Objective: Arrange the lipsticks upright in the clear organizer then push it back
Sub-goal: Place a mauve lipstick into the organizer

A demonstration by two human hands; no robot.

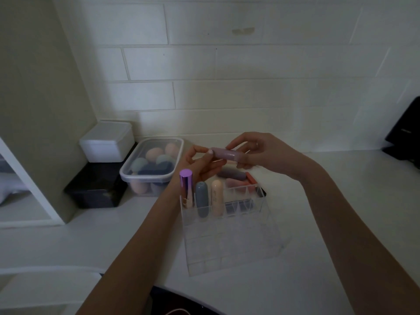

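Two bare hands meet above the far edge of a clear acrylic lipstick organizer with a grid of square cells, which stands on a white counter. Between them they hold a pale mauve cylindrical lipstick tube lying on its side, its long axis running left to right. The left hand pinches the left end between thumb and fingertips; the right hand grips the right end.

The organizer's empty cells lie directly below and slightly nearer than the tube, so it would likely need turning upright before going down. Three lipsticks already stand in the far row: a shiny purple one, a grey-blue one and a cream one. More lipsticks lie flat just beyond. To the left sits a clear lidded tub of pastel sponges.
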